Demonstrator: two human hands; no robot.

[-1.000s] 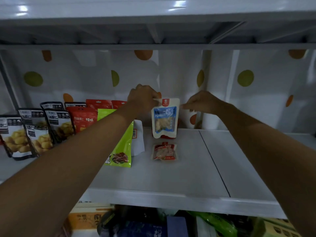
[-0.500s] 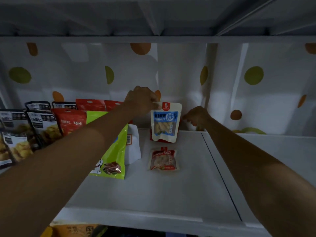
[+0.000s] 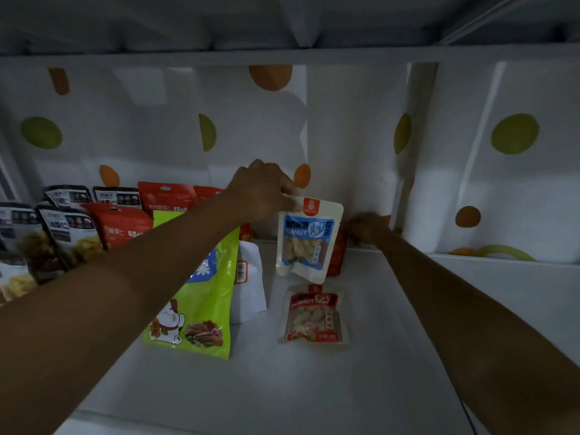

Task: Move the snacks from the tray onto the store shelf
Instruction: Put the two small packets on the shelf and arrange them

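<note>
My left hand (image 3: 262, 191) pinches the top corner of a blue-and-white peanut packet (image 3: 307, 238) and holds it upright at the back of the white shelf (image 3: 314, 387). Behind that packet stands a red packet (image 3: 337, 252), mostly hidden. My right hand (image 3: 365, 227) reaches to the back of the shelf and touches the red packet's top edge; its fingers are in shadow. A red peanut packet (image 3: 314, 315) lies flat on the shelf in front of them. No tray is in view.
A green pouch (image 3: 201, 293) stands left of the peanuts, with a white pouch (image 3: 248, 287) behind it. Red bags (image 3: 125, 227) and black-labelled bags (image 3: 62, 233) fill the left end. A dotted white sheet (image 3: 345, 127) backs the shelf. Another shelf (image 3: 282, 20) is overhead.
My right hand has dropped from the blue packet's top corner down to the red packet behind it. The camera has moved closer to the shelf. The left hand keeps its hold.
</note>
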